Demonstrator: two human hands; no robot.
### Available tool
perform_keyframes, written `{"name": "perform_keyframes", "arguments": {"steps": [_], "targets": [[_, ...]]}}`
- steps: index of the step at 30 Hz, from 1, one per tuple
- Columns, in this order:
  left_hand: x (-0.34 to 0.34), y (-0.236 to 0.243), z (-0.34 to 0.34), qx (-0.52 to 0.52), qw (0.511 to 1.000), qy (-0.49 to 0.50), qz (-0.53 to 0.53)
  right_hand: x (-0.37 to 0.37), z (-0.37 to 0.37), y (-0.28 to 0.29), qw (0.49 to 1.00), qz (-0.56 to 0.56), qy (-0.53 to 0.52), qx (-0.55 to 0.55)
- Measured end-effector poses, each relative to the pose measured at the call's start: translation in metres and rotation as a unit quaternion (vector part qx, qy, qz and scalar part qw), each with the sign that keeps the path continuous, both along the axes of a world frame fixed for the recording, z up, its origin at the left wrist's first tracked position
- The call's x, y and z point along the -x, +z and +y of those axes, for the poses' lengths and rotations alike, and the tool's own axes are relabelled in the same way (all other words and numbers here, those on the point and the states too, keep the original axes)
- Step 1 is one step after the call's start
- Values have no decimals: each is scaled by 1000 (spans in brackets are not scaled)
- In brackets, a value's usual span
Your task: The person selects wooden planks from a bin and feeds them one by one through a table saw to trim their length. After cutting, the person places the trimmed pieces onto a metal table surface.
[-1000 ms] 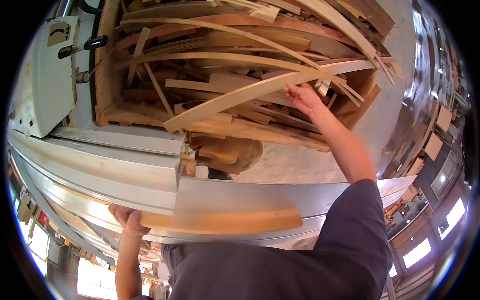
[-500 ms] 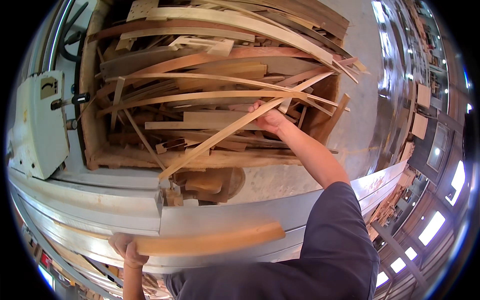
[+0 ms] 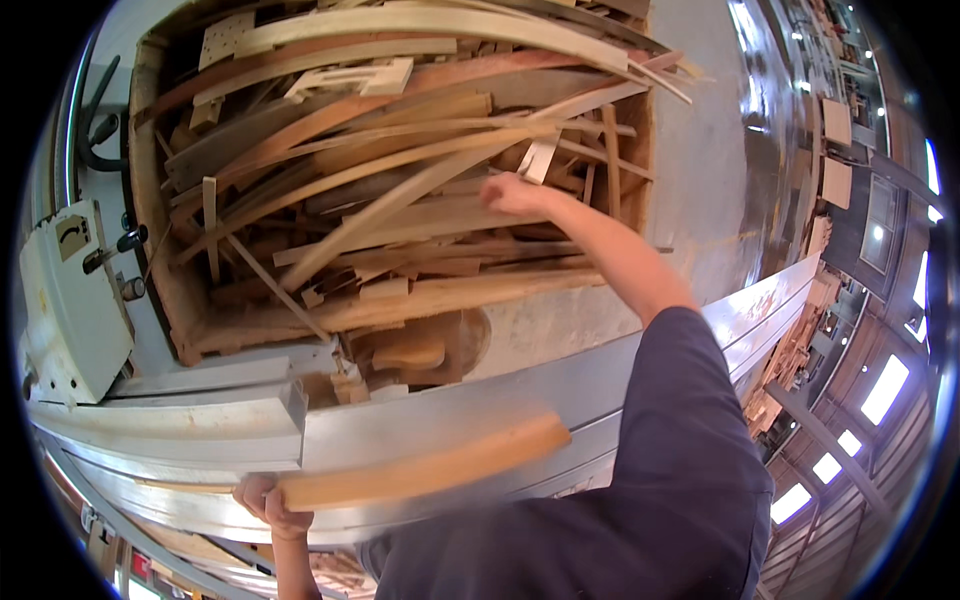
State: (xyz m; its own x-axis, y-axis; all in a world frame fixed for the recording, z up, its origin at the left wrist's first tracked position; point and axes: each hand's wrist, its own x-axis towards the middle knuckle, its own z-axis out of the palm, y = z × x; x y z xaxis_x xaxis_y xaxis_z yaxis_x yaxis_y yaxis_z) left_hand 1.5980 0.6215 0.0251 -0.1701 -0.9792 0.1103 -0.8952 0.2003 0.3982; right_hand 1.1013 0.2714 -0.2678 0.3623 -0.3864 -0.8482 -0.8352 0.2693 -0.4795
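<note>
My left hand [image 3: 274, 500] grips an orange-tan board [image 3: 420, 463] lying lengthwise over the silver metal table [image 3: 500, 395] near my body. My right hand [image 3: 511, 195] reaches into a wooden bin [image 3: 155, 260] heaped with long, thin offcuts in pale, reddish and brown wood. Its fingers are curled and blurred beside a long pale strip [image 3: 400, 210] lying diagonally across the pile and just below a short white piece [image 3: 540, 155]; whether they hold anything I cannot tell.
A white machine housing [image 3: 70, 310] with black knobs stands at the left. Metal rails [image 3: 220, 420] run along the near side. A brown round piece [image 3: 440, 350] with scraps lies below the bin. Pale panels [image 3: 836, 150] stand at the far right among workshop clutter.
My view has shifted. The diagonal strip that my right hand touched has moved back into the bin, its lower end no longer over the front edge. My left hand still holds the board.
</note>
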Motion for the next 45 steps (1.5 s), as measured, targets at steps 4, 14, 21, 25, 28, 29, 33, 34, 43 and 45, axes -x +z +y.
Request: {"name": "perform_keyframes", "arguments": {"steps": [4,14,21,25,28,29,33,34,43,45], "targets": [[-4,-3,6,-6,1000,0,-25,17,27,3,913,201,344,94],[-10,-4,19,-15,999,-8,-42,15,90,-18,905,133,398,-72],[-10,-11,18,1,999,-3,-38,25,67,20,891,211,400,49],[-13,-12,22,0,1000,-4,-19,64,29,79,813,350,466,7],[-12,-5,19,-17,999,-8,-38,110,5,103,800,426,421,-42],[-13,-3,23,-24,999,-4,-44,133,9,98,856,389,340,23],[-19,-2,21,-24,999,-17,-35,205,21,70,956,276,23,99],[-20,-3,24,-30,999,-13,-32,211,22,69,960,259,-43,101],[-4,-4,12,5,1000,9,-2,176,-5,202,878,-135,-460,-6],[1,-1,5,15,1000,6,-8,166,-9,226,846,-219,-486,4]]}}
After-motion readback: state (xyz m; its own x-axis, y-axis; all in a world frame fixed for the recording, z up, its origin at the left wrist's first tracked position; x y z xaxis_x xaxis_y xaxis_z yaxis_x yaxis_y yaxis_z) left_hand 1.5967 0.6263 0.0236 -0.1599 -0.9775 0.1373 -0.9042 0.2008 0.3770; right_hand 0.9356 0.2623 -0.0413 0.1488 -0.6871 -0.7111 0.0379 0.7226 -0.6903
